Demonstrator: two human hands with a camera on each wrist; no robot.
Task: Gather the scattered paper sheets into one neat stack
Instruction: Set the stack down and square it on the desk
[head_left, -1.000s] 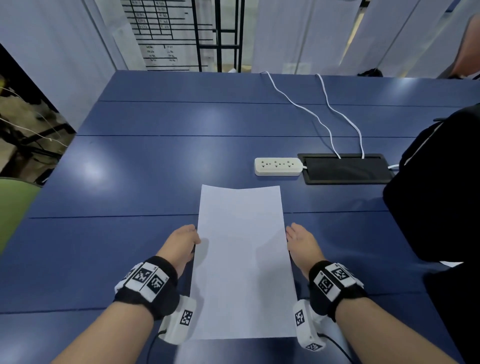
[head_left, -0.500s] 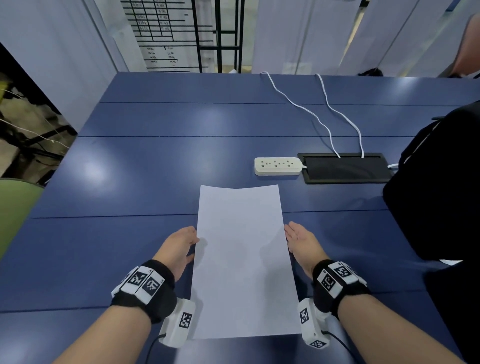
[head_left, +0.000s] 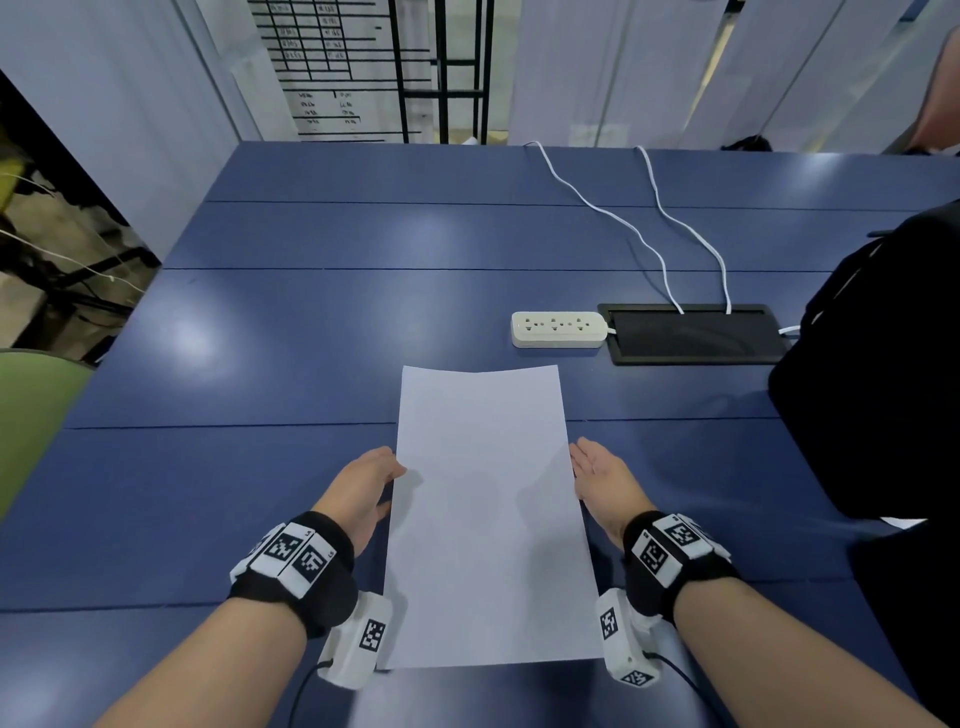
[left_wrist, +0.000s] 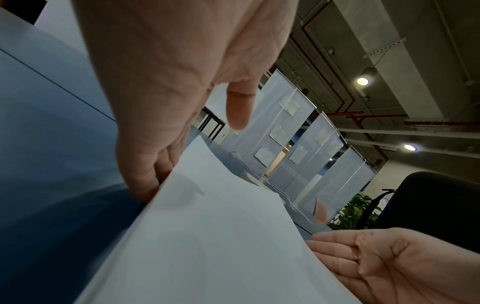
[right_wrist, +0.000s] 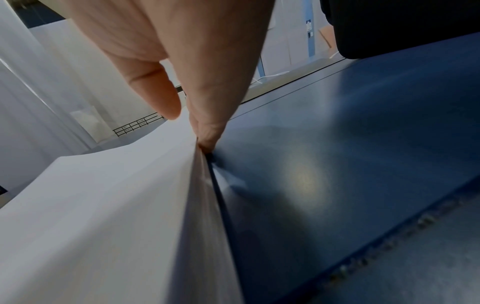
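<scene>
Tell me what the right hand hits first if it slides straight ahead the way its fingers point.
Probably the black inset panel beyond bare blue table; the right hand points forward along the paper stack edge, though depth is uncertain.

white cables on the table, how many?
2. One cable runs from the far edge to the black panel's left part; the other cable runs beside it, to its right. Others may be hidden.

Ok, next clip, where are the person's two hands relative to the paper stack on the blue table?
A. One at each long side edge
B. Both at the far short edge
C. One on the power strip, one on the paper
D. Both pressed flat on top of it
A: the left hand sits against the left long edge of the paper stack and the right hand against the right one, fingers extended along the sides.
</scene>
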